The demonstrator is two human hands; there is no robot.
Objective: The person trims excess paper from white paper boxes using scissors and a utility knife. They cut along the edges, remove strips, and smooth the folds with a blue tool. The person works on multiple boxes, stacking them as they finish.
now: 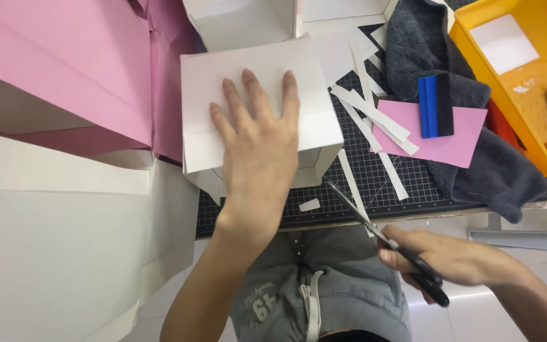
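Nearest the camera, at the bottom of the frame, were the person's grey trousers [324, 297] with a drawstring. Just above them to the right, the right hand [451, 256] was closed around the black handles of a pair of scissors [384, 239]. The long axis of the scissors ran diagonally up and to the left, with the blade tips pointing towards the lower right corner of a white paper box [254, 95]. The tips lay near that corner but were apart from it.

The left hand [257, 142] lay in the middle of the frame, palm down and fingers spread, and pressed flat on the top of the box. It was therefore the hand on the box, while the right hand stood off to the lower right.

The box rested on a dark gridded cutting mat [375, 177] strewn with white paper strips [375, 123]. Pink paper sheets [64, 69] filled the upper left. At the upper right lay a grey towel [501, 171], a pink card [441, 130] carrying a blue squeegee [435, 106], and a yellow tray [539, 95].
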